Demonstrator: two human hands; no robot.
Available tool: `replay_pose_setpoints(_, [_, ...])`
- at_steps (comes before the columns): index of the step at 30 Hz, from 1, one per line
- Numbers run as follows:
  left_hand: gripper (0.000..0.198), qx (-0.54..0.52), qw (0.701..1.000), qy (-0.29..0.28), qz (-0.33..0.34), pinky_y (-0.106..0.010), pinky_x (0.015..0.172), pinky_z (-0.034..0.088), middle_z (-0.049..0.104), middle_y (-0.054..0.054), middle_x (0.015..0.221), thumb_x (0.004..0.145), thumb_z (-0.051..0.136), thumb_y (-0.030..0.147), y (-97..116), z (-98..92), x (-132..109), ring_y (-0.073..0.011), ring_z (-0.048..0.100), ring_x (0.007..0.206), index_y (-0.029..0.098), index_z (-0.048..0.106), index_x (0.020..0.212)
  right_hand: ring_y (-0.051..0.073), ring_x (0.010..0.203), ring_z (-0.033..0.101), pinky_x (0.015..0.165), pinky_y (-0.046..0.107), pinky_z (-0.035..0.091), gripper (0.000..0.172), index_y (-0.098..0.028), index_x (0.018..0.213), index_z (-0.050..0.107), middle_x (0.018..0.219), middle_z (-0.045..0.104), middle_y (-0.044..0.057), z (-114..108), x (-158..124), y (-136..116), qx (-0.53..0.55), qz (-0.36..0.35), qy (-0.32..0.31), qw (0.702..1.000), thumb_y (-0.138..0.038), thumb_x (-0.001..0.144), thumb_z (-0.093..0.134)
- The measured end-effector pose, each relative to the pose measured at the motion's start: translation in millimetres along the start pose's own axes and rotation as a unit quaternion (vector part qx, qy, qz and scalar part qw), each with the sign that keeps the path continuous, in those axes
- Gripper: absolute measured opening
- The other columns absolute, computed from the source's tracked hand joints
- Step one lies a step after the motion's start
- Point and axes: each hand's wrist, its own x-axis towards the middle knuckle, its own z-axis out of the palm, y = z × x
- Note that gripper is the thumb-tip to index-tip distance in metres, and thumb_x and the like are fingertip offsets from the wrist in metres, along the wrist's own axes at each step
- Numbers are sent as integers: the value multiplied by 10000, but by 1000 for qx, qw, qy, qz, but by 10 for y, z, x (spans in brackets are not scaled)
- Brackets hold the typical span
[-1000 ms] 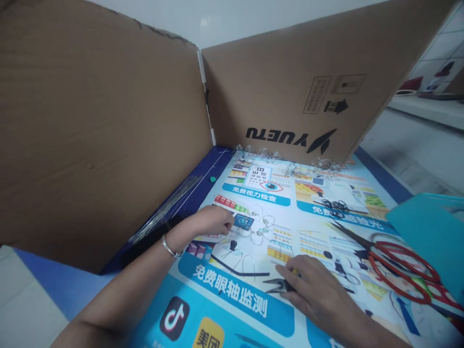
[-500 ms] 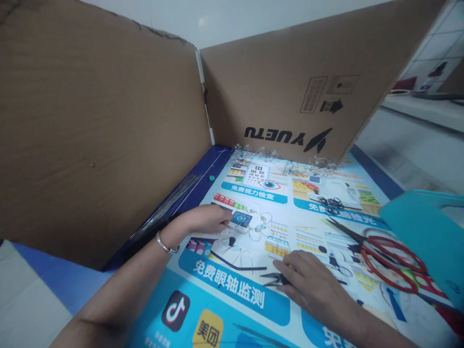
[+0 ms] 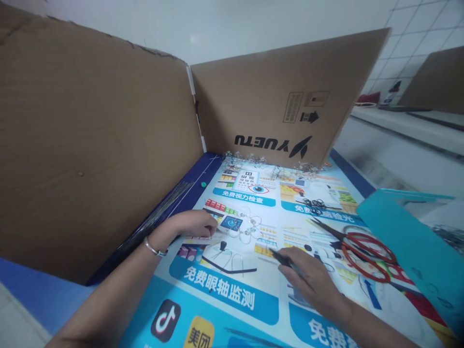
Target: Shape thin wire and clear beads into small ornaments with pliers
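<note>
My left hand (image 3: 199,224), a bangle on its wrist, rests low over the printed sheet with its fingers curled in. What it pinches, if anything, is hidden. Just right of it lie several thin loops of bent wire (image 3: 250,224) with small clear pieces. My right hand (image 3: 313,280) is wrapped around a pair of small dark pliers (image 3: 286,260), whose tip points away and to the left, above the sheet. To the right of that hand lie red-handled scissors (image 3: 368,253), blades toward the far left.
Cardboard walls (image 3: 253,106) stand at the left and back. Bundled thin wires (image 3: 159,210) lie along the left edge. Clear wire pieces (image 3: 308,168) line the back wall, with dark wire coils (image 3: 315,205) nearer. A teal box (image 3: 398,241) is at right, wire inside it.
My right hand has turned the pliers, so their tip points farther away instead of left with jaws apart. My left hand stays curled at about the same spot; the camera view has shifted.
</note>
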Motion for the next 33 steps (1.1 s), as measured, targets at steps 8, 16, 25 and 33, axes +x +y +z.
replay_pose_setpoints(8, [188,-229,970,74,-20,-172,475,381,614,2,715,773,472,171,322,108,66,-105,568,571,165,607,904,173,801,608,688,272,498,164,-192,973,570,883,649,65,-6,67,-14,31,-6,-16,999,-296,879,487])
replay_pose_setpoints(16, [207,-410,907,89,24,-166,473,370,534,27,597,807,548,320,669,288,273,-66,462,507,137,641,835,189,804,558,732,350,446,149,-182,968,568,856,621,61,54,97,68,-60,-79,14,995,-276,853,553])
replay_pose_setpoints(25, [270,-621,771,138,17,-250,563,480,659,-71,801,806,571,402,899,318,509,-136,630,641,142,500,801,190,782,547,703,337,417,128,-177,933,584,825,609,57,-25,143,160,-108,-54,47,991,-270,852,550])
replay_pose_setpoints(33, [254,-637,757,139,-49,-231,564,462,678,-62,714,762,620,359,832,393,495,-125,636,590,110,574,793,190,782,543,693,328,391,134,-156,926,599,816,622,62,-85,200,211,-162,-86,59,981,-255,841,572])
